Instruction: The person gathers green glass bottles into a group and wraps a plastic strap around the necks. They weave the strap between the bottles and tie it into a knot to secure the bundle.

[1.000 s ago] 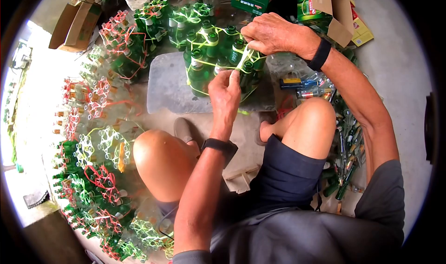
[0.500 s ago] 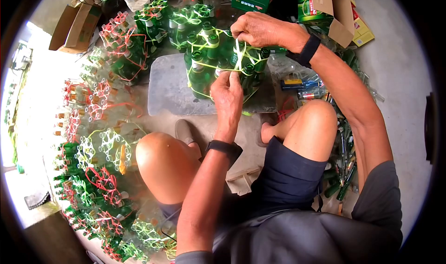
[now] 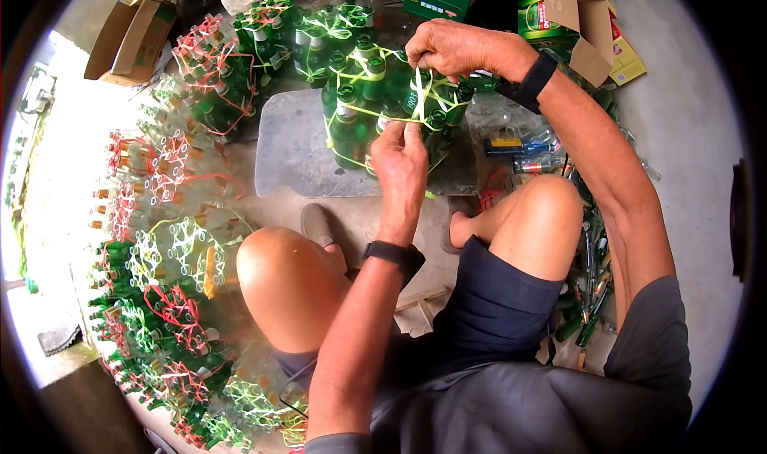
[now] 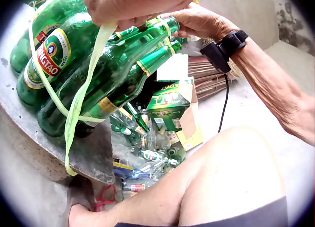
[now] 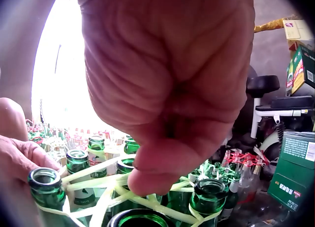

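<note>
A cluster of green glass bottles (image 3: 349, 138) stands upright on a grey board (image 3: 288, 154), yellow-green plastic strap (image 3: 374, 118) woven round the necks. At the near side of the cluster, my left hand (image 3: 399, 170) pinches the strap between thumb and fingers. From this hand a flat length of strap (image 4: 82, 96) hangs past the bottles in the left wrist view. My right hand (image 3: 467, 51), curled above the far right bottles, grips the strap, which runs taut toward the left hand. Its palm (image 5: 167, 79) fills the right wrist view, fingertips right over the bottle mouths, hiding part of the strap.
More bundles of bottles tied with red (image 3: 212, 71) and green strap (image 3: 323, 35) line the left and back. Loose bottles (image 3: 591, 262) lie by the right leg. Cartons stand at the back right (image 3: 591, 35) and back left (image 3: 136, 47). My knees flank the board's near side.
The right hand has moved slightly left and up, and the strap between the hands now stands more upright. The left hand and the bottle cluster have shifted a little right in view.
</note>
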A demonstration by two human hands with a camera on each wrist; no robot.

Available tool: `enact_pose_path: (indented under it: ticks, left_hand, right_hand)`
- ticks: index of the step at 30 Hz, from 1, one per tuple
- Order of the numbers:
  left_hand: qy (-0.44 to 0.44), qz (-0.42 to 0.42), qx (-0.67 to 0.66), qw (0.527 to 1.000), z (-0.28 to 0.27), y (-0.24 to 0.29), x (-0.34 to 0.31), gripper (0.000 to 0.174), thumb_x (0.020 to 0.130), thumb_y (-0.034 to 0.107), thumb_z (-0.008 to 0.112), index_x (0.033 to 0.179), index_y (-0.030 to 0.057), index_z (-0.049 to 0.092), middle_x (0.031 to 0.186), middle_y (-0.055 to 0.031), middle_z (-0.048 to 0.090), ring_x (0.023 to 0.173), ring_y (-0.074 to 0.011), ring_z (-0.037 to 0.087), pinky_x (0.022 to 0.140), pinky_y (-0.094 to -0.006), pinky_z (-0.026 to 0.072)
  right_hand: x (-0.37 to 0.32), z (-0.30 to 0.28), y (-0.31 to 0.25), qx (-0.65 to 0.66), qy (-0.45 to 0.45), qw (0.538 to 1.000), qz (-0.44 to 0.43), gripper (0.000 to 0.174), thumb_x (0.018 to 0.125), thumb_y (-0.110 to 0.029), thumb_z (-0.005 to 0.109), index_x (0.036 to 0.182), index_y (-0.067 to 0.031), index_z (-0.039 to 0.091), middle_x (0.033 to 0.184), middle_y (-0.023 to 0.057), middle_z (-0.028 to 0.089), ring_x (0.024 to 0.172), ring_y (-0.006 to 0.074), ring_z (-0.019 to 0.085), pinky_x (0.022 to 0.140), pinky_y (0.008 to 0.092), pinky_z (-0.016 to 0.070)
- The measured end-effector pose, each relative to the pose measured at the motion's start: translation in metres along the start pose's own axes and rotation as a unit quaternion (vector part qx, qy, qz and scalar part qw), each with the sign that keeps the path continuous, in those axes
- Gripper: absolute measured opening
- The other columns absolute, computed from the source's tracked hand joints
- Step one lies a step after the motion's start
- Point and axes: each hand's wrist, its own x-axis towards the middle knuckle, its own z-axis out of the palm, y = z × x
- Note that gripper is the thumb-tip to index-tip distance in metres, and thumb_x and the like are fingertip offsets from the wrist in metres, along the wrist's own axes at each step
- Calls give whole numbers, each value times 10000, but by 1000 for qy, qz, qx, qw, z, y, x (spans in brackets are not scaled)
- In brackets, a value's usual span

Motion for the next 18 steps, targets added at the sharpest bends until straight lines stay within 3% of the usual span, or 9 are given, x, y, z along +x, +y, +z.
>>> enact_pose_path:
  ticks: [3,13,15,16,18]
  left_hand:
    - [-1,17,21,1000,1,-1,1,231,1025,105,604,878,-68,647,660,13,495,648,-72,423,566,-303,367]
    - [1,9,8,1000,1,-1,-2,217,1006,90,606,864,-70,638,656,8,500,655,-69,432,578,-294,384]
    - [15,-7,-4,1000,-2,-1,-3,251,963,115,612,753,-23,625,676,87,492,626,-26,388,543,-255,312]
    - [15,-6,-4,1000,-5,0,-2,251,963,115,612,753,-23,625,676,87,492,626,-26,388,543,-255,312]
    - [-8,-20,27,999,-13,-1,-1,239,991,103,631,848,-87,660,670,6,559,654,-74,467,590,-296,411]
  right_hand:
    - [5,0,4,1,-8,1000,-11,126,922,-49,567,906,23,670,668,108,645,475,185,645,428,330,470]
    - [21,-4,-2,-26,-47,997,50,133,825,-84,684,871,25,745,601,85,654,422,162,605,394,306,454]
    - [21,-6,-5,-21,-46,997,53,136,820,-87,686,871,23,746,605,84,657,429,160,609,401,304,459]
    - [21,-6,-5,-15,-46,997,56,139,814,-90,688,871,22,747,609,82,660,436,159,614,408,301,465]
    - [24,-5,-4,-2,-59,996,60,142,807,-84,682,875,20,750,607,81,658,444,155,617,418,299,470]
